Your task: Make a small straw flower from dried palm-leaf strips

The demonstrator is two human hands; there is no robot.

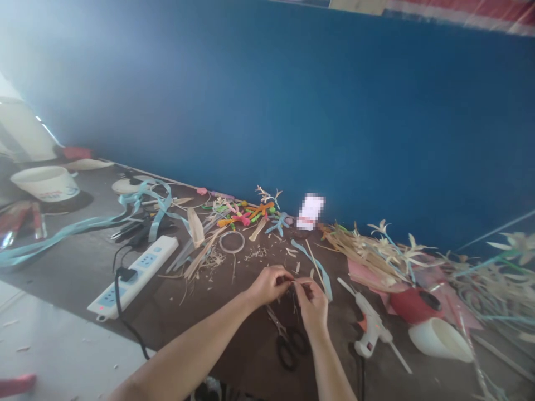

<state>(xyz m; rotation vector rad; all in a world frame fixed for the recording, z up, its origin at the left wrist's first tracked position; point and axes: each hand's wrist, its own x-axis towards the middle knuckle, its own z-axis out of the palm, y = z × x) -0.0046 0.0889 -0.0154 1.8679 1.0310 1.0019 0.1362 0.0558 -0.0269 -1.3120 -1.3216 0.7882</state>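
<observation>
My left hand (271, 285) and my right hand (311, 303) meet over the dark table (188, 328), fingertips pinched close together. Something small and thin is between them, too small to make out. Below the hands lies a pair of scissors (286, 337) with black handles, blades pointing up and left. A light blue ribbon strip (320, 267) and a thin pale stick lie just beyond my right hand. To the right of that hand rests a white hot glue gun (371, 323) with a glue stick poking out of its back.
A power strip (137, 278) with a plugged-in black cord lies left. Colourful twisted stems (246, 214), dried husk strips (196, 228) and a clear ring (232, 242) sit beyond the hands. Right are husk flowers (412, 250), a red roll (413, 305) and a white cup (438, 338).
</observation>
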